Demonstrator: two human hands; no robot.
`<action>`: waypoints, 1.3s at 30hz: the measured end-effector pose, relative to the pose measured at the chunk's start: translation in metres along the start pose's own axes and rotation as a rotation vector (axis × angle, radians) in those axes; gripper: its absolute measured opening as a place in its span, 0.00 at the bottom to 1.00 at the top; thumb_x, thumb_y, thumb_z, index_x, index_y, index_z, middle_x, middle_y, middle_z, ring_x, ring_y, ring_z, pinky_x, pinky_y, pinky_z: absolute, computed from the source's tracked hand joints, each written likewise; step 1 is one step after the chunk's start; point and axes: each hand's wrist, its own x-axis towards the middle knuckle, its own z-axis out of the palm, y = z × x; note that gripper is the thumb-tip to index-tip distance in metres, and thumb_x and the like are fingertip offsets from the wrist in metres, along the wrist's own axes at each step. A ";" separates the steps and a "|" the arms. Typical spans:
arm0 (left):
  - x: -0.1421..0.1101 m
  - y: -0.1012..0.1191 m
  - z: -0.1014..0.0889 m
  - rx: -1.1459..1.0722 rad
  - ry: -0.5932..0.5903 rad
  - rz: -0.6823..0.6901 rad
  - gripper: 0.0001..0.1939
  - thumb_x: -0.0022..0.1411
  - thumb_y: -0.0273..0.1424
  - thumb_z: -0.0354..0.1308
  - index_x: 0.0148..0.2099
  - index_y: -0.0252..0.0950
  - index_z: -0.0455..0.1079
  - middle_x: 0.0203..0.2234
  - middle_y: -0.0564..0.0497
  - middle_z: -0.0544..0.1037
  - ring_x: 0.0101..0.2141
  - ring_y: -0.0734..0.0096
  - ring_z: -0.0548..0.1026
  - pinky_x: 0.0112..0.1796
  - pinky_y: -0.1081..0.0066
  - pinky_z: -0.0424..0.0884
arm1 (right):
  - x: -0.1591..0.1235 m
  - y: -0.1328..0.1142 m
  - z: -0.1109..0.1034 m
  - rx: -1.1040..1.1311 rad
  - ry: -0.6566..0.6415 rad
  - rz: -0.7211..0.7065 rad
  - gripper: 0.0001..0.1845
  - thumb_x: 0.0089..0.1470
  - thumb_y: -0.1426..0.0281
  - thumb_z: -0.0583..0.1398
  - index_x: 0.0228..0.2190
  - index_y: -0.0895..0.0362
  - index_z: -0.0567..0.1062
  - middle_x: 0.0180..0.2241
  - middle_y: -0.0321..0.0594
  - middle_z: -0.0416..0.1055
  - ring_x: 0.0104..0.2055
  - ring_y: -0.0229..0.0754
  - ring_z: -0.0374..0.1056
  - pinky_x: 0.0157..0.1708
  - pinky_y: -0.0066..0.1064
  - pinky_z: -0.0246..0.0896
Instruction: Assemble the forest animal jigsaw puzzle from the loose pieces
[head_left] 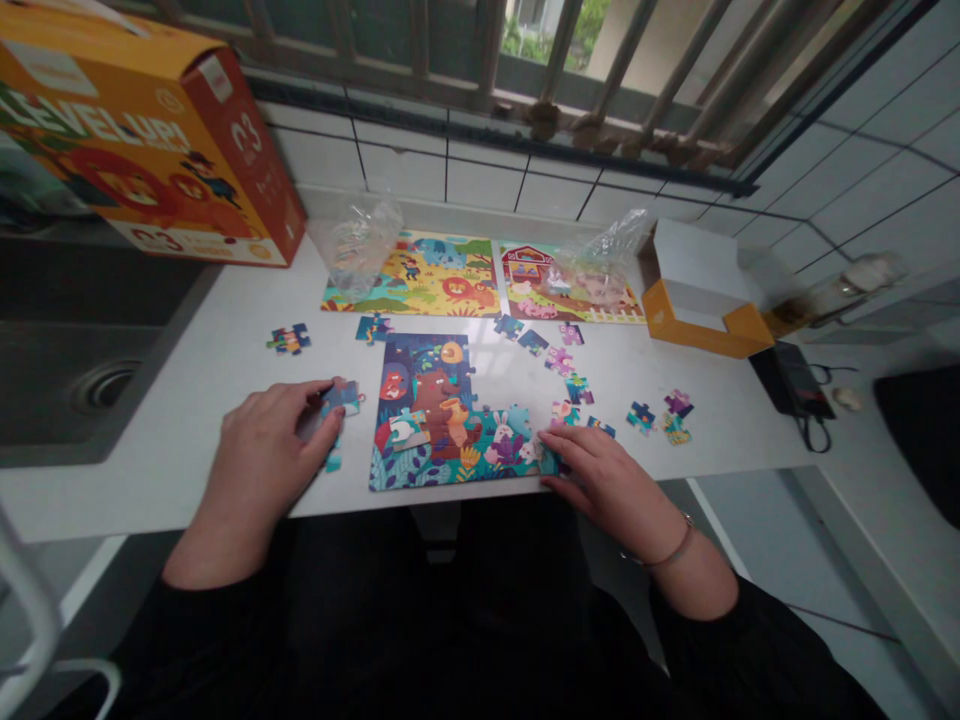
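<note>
A partly assembled jigsaw puzzle point(439, 415) with a bear and a rabbit lies near the front edge of the white counter point(187, 420). My left hand point(266, 450) is closed in a pinch on a loose puzzle piece point(343, 397) just left of the puzzle. My right hand point(604, 475) lies with fingers stretched flat, its fingertips pressing on the puzzle's lower right corner. Several loose pieces point(559, 360) are scattered to the right of the puzzle, and a small joined group point(289, 340) sits to the left.
Two finished puzzles point(420, 275) point(540, 290) lie at the back with clear plastic bags point(360, 240) on them. A large orange puzzle box point(150, 150) stands at back left above a sink point(97, 385). An open orange-and-white box point(701, 295) sits at right, with a black device point(795, 385) beyond.
</note>
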 end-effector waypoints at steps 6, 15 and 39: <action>-0.001 -0.001 0.000 0.019 -0.008 -0.004 0.26 0.74 0.47 0.53 0.63 0.37 0.76 0.51 0.40 0.83 0.49 0.46 0.80 0.50 0.54 0.71 | 0.001 0.003 -0.003 0.065 0.017 0.012 0.23 0.66 0.69 0.68 0.60 0.52 0.77 0.59 0.53 0.77 0.59 0.58 0.76 0.58 0.56 0.76; -0.001 0.002 -0.002 0.015 -0.025 -0.030 0.26 0.73 0.48 0.52 0.62 0.38 0.76 0.49 0.41 0.83 0.49 0.46 0.79 0.51 0.54 0.71 | 0.010 0.005 -0.006 0.044 -0.026 0.009 0.16 0.64 0.71 0.70 0.53 0.53 0.81 0.57 0.54 0.77 0.57 0.58 0.76 0.56 0.55 0.77; -0.001 0.002 -0.003 0.004 -0.045 -0.041 0.25 0.74 0.46 0.54 0.63 0.37 0.75 0.51 0.40 0.82 0.49 0.46 0.78 0.52 0.54 0.70 | 0.018 0.003 -0.010 0.058 -0.063 0.062 0.15 0.64 0.69 0.71 0.52 0.52 0.82 0.54 0.51 0.78 0.56 0.57 0.76 0.57 0.55 0.77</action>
